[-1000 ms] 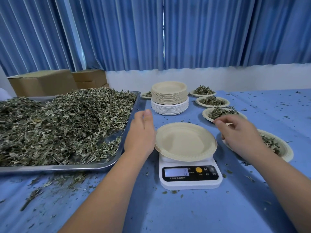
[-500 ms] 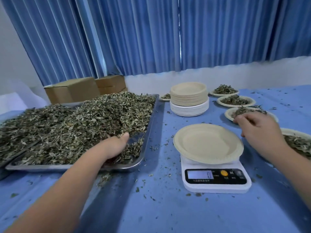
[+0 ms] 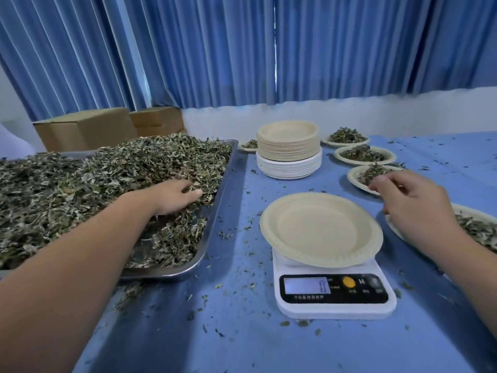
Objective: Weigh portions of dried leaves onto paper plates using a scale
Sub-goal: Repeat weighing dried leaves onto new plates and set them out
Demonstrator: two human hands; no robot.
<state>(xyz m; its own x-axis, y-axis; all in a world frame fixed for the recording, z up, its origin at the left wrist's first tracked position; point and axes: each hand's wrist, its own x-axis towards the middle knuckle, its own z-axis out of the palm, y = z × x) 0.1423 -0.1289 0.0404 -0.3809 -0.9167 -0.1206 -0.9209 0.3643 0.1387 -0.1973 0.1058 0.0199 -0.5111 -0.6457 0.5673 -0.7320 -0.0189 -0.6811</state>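
An empty beige paper plate (image 3: 320, 230) sits on a white digital scale (image 3: 333, 294) whose display reads 0. To its left, a metal tray (image 3: 212, 224) holds a big heap of dried leaves (image 3: 94, 179). My left hand (image 3: 174, 195) reaches into the heap near the tray's right side, fingers dug into the leaves and partly hidden by them. My right hand (image 3: 411, 203) hovers to the right of the scale plate, fingers loosely curled, holding nothing.
A stack of paper plates (image 3: 289, 149) stands behind the scale. Several plates with leaf portions (image 3: 364, 154) line the right side, one (image 3: 478, 227) under my right wrist. Cardboard boxes (image 3: 86, 130) sit at the back left. Leaf crumbs litter the blue tablecloth (image 3: 242, 332).
My left hand left the scale plate's edge, moved left to the tray and pushed deeper into the leaves. My right hand stays beside the scale. The view shifted left.
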